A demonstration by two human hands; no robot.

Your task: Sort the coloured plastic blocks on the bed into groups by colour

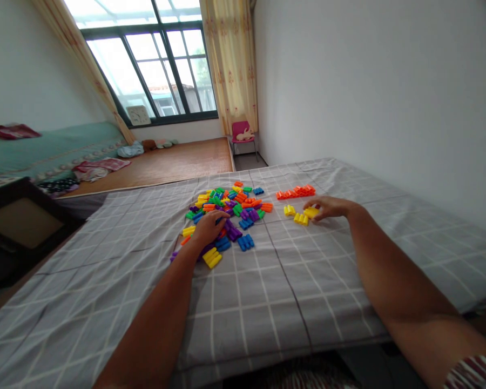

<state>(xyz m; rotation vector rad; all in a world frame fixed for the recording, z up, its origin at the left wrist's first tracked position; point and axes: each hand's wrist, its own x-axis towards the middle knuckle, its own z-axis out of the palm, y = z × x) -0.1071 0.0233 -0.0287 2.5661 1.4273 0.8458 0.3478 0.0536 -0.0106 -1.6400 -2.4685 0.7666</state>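
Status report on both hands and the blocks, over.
Left hand at mixed block pile. Right hand gripping yellow block. Orange row just beyond. Nothing visibly blocking either hand.

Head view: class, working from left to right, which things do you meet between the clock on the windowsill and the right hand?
Clock → left hand → pink chair → leftmost yellow piece of the small yellow group → right hand.
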